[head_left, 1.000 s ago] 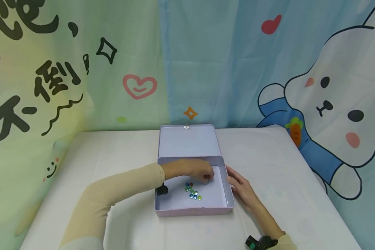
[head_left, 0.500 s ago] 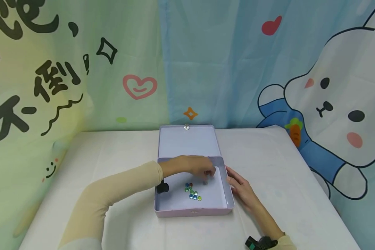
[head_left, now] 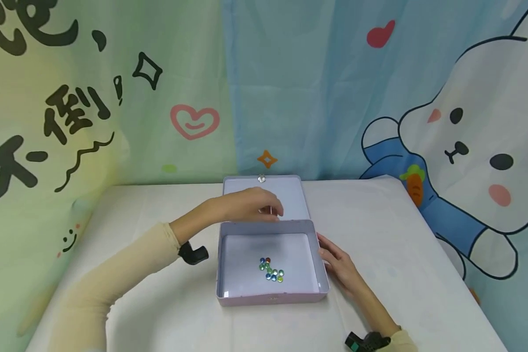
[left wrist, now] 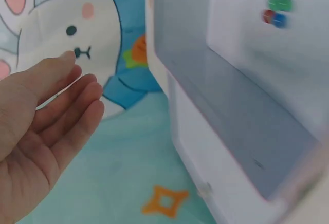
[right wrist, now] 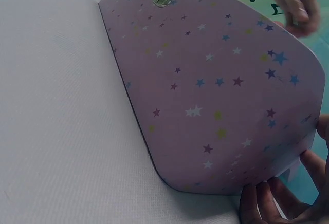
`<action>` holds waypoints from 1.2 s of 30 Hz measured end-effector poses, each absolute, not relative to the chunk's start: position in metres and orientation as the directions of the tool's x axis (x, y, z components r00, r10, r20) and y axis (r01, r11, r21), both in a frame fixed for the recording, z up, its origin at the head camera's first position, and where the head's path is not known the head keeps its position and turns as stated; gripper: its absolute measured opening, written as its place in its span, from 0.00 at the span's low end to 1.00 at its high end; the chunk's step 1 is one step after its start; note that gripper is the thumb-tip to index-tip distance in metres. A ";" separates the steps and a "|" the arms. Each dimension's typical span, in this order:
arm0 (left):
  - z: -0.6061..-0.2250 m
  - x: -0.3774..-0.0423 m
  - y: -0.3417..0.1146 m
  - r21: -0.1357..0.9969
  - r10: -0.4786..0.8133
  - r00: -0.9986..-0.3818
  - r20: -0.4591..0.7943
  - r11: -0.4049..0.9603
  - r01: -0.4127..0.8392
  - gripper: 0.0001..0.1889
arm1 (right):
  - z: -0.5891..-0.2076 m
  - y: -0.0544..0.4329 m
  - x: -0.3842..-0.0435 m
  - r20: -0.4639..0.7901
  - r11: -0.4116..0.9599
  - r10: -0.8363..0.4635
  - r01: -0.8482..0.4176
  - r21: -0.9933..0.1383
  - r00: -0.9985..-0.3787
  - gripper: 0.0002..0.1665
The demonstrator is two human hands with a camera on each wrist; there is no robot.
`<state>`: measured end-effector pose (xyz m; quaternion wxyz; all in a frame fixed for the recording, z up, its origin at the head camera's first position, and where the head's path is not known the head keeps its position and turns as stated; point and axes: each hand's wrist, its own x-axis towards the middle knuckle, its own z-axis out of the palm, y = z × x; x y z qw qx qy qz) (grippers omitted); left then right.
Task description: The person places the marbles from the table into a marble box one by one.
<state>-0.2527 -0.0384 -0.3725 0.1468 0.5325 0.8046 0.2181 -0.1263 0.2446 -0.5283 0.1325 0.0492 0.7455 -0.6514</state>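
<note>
A lilac tin box [head_left: 274, 298] stands on the table with its hinged lid [head_left: 292, 198] laid back behind it. Inside, a small cluster of blue, green, yellow and brown-red glass marbles [head_left: 275, 272] sits on the pale bottom. My left hand [head_left: 248, 204] hovers above the lid, behind the box's back rim. In the left wrist view that hand [left wrist: 46, 116] holds nothing, its fingers loosely bent and thumb apart. My right hand [head_left: 341, 266] rests its fingertips against the box's right side; the right wrist view shows those fingers [right wrist: 277, 198] at the star-printed outer wall [right wrist: 205, 95].
A white cloth [head_left: 171, 303] covers the table. Behind hangs a printed curtain [head_left: 286, 107] with a rabbit and hearts. A metal clasp [head_left: 261, 179] sits on the lid's far edge. Black wrist cameras are worn on both arms.
My left hand has risen out of the box and gone back and left over the lid. One more marble shows at the cluster's right edge. My right hand stays put.
</note>
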 end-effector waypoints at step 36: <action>-0.509 -0.160 -0.289 0.591 0.531 -0.836 0.139 0.633 0.500 0.11 | -0.528 0.242 -0.125 -0.250 0.145 -0.105 0.234 -0.961 -0.962 0.33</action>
